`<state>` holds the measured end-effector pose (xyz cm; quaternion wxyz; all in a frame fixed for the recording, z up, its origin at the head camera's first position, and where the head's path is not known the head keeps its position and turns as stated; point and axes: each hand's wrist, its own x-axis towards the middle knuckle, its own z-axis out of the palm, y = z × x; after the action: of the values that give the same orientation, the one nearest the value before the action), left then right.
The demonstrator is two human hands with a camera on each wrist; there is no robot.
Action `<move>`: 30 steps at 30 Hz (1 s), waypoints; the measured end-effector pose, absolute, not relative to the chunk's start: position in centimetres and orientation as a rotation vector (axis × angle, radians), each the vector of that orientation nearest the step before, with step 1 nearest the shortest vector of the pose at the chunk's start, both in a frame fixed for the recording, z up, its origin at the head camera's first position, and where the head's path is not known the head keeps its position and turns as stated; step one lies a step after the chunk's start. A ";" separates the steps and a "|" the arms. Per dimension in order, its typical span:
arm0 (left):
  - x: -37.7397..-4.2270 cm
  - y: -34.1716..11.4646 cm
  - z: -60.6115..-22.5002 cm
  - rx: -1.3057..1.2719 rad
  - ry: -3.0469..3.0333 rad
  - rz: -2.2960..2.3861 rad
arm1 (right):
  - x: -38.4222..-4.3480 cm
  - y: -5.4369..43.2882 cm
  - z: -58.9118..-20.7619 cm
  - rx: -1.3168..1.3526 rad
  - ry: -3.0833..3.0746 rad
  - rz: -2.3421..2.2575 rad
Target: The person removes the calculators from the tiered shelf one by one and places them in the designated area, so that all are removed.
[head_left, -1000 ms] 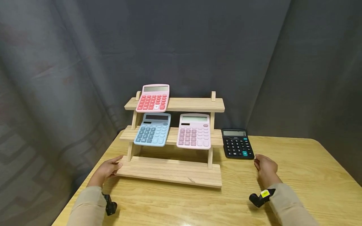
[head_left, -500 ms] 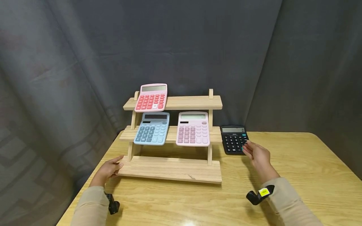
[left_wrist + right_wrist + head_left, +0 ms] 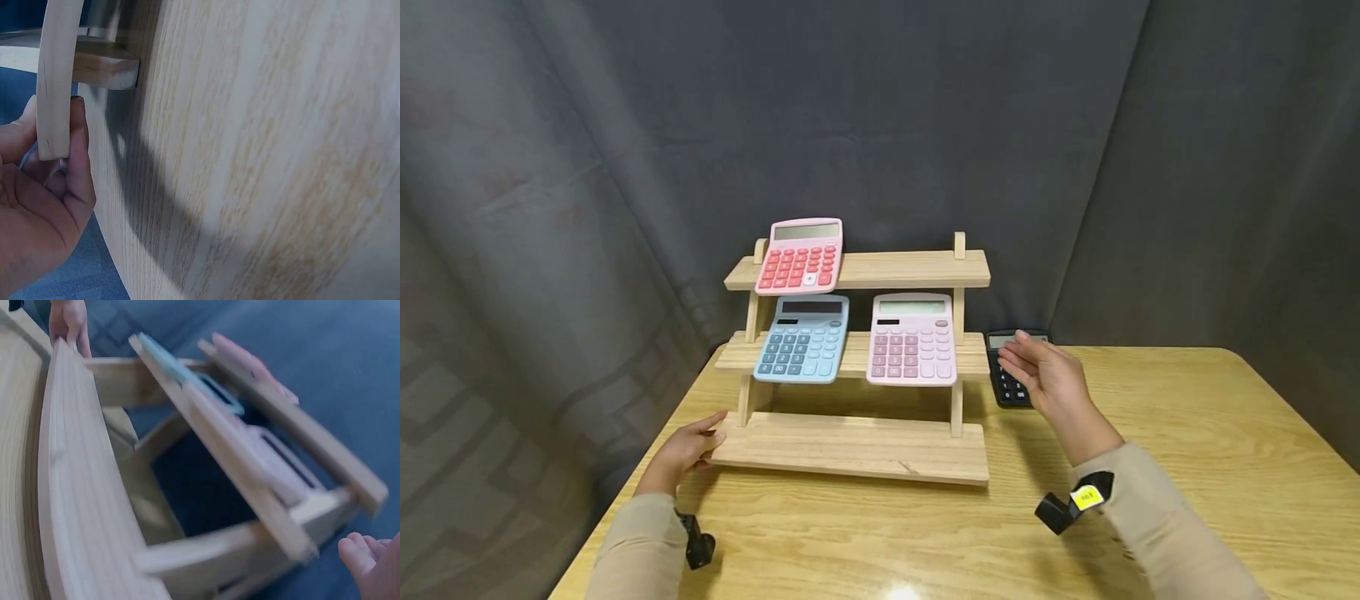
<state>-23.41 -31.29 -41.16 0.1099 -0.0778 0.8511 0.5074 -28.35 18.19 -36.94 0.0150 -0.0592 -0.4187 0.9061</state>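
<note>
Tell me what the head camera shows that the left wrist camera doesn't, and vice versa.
Only the head view: the pink calculator, blue calculator, lilac calculator, black calculator and right-hand grip.
Only the left wrist view: the wooden block beneath the bottom shelf.
Both: the left-hand grip holding the bottom shelf's end, and the table.

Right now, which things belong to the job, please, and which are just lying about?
Likely in the job:
pale wooden three-tier stand, gripped by the left hand
pink calculator, blue calculator, lilac calculator
black calculator, partly behind the right hand

Merely background:
brown wooden table
dark grey fabric curtain
</note>
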 end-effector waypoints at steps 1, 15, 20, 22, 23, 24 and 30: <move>-23.4 -31.3 -41.2 -0.234 2.501 1.491 | -27.8 17.4 -36.0 -0.159 -1.309 2.821; -23.4 -31.6 -41.7 -0.213 2.490 1.526 | -25.7 11.9 -30.8 -0.149 -1.397 2.885; -23.7 -32.1 -42.1 -0.197 2.522 1.540 | -26.6 10.5 -30.6 -0.098 -1.417 2.894; -23.7 -32.1 -42.2 -0.192 2.544 1.542 | -26.8 9.9 -30.5 -0.088 -1.439 2.891; -23.8 -32.1 -42.2 -0.188 2.551 1.543 | -26.9 9.7 -30.4 -0.085 -1.451 2.890; -23.8 -32.0 -42.2 -0.186 2.548 1.551 | -27.0 9.4 -30.4 -0.085 -1.464 2.887; -23.7 -32.0 -42.4 -0.210 2.524 1.570 | -27.7 8.1 -30.1 -0.068 -1.501 2.885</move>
<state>-23.74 -32.05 -42.36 0.0809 -0.0702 0.8442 0.5252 -27.72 8.12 -30.11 -0.0557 -0.0210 -0.4606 0.8856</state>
